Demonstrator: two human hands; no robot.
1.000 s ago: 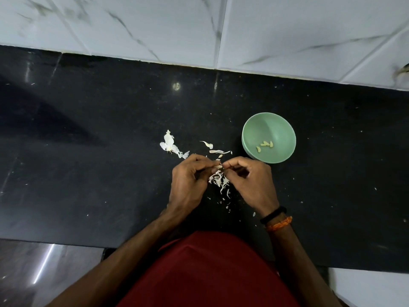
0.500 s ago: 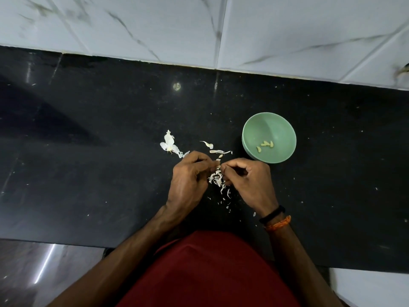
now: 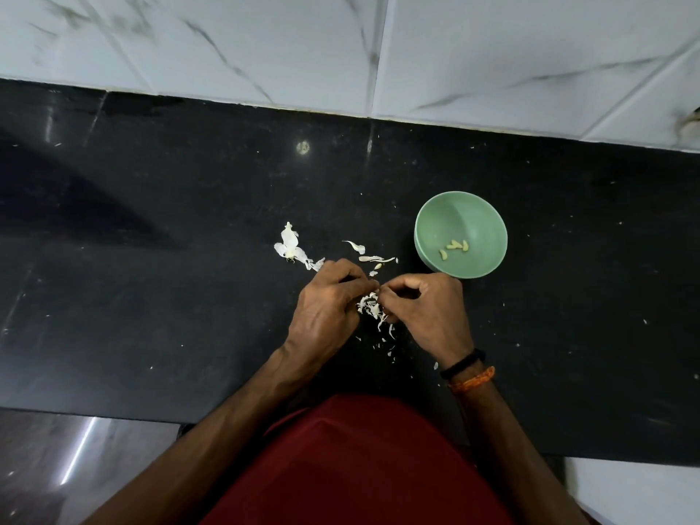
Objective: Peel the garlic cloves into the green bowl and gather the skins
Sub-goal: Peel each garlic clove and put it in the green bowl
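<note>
Working over a black stone counter (image 3: 151, 297), we peeled garlic with both hands held close together above a small heap of papery skins (image 3: 373, 306). Farthest left lay a larger white husk (image 3: 289, 246), set well apart from the work, probably the bulb's shed outer wrapping. Beside it our left hand (image 3: 329, 308) had its fingers curled inward, its tips meeting those of the right at a small clove (image 3: 378, 286) we could barely make out between them; we judged it pinched there so the skin could be picked off. A few loose strips of skin (image 3: 373, 258) lay just beyond the knuckles. Our right hand (image 3: 428, 308), wearing a black band (image 3: 464, 363) and an orange thread (image 3: 473, 380) at the wrist, was likewise curled, its fingertips closed on the same clove. Just beyond that hand stood the green bowl (image 3: 488, 221), placed near so each finished piece had a short trip; several peeled cloves (image 3: 454, 247) already rested inside. The skins remained scattered, not yet gathered.
</note>
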